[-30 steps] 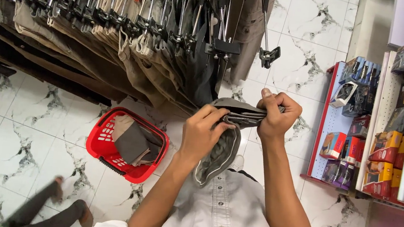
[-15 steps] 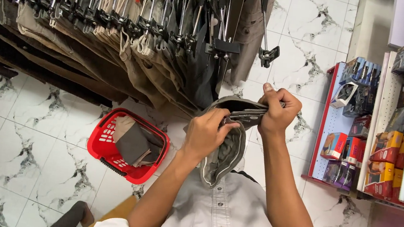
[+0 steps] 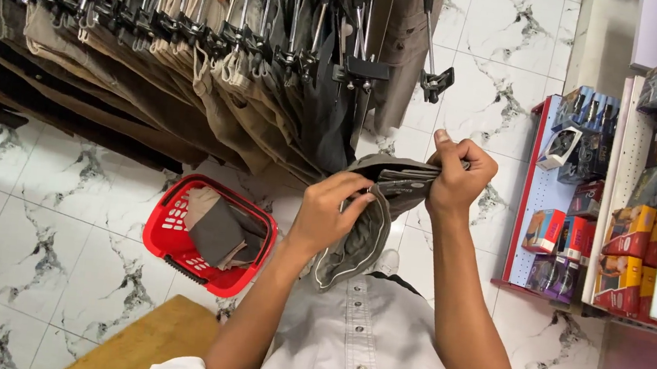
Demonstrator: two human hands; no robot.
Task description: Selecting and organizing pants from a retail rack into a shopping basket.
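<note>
A pair of grey trousers (image 3: 378, 214) hangs folded between both hands in front of my chest. My left hand (image 3: 329, 213) grips the waistband on its left side, fingers curled into the cloth. My right hand (image 3: 458, 174) is closed on the bunched top of the waistband, a little higher and to the right. Just above the hands hangs an empty black clip hanger (image 3: 435, 82) at the right end of a rail of hung trousers (image 3: 195, 57).
A red plastic basket (image 3: 177, 230) with folded brown and grey cloth stands on the white marbled floor at the left. A wooden surface (image 3: 149, 345) shows at the bottom. Shelves of boxed goods (image 3: 587, 203) stand at the right.
The view has shifted slightly. My left hand has slid along the waistband. The person's foot at the lower left has gone out of view, and the wooden surface now shows there.
</note>
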